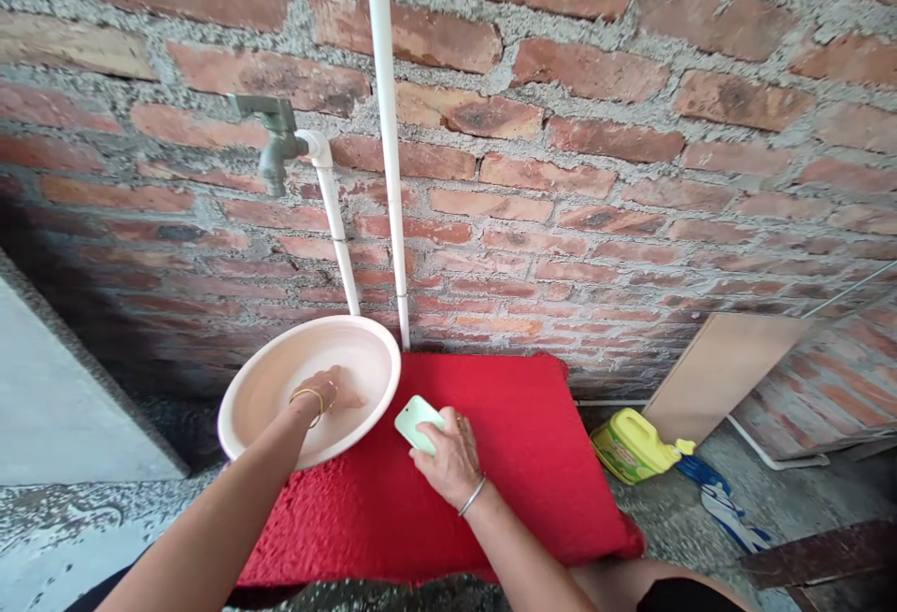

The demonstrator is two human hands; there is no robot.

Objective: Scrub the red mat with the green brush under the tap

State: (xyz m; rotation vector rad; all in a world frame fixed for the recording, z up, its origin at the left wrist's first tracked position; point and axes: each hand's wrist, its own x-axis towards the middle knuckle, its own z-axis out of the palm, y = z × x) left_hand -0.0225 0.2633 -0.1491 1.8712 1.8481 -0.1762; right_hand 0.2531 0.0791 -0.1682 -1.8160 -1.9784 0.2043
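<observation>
A pale pink basin (pixel 242 383) stands on a red cloth-covered surface (pixel 519 462). My left hand (pixel 326 392), with a gold-coloured bangle at the wrist, reaches down inside this basin. Its fingers are partly blurred but look stretched out, and I see nothing held in them. Just right of the basin, my right hand (pixel 452 458) grips a pale green rounded rectangular object (pixel 417 414) with a small dark hole near one corner. The thumb lies across its face; the fingers behind it are mostly hidden. A silver-coloured bangle circles that wrist.
A grey tap (pixel 278 140) on a white pipe (pixel 336 229) is above the basin, near a taller pipe (pixel 384 79) along the brick wall (pixel 595 154). To the right are a yellow jug (pixel 634 448), a leaning board (pixel 729 369) and a blue-and-white item (pixel 729 505). A pale slab (pixel 63 397) borders the left.
</observation>
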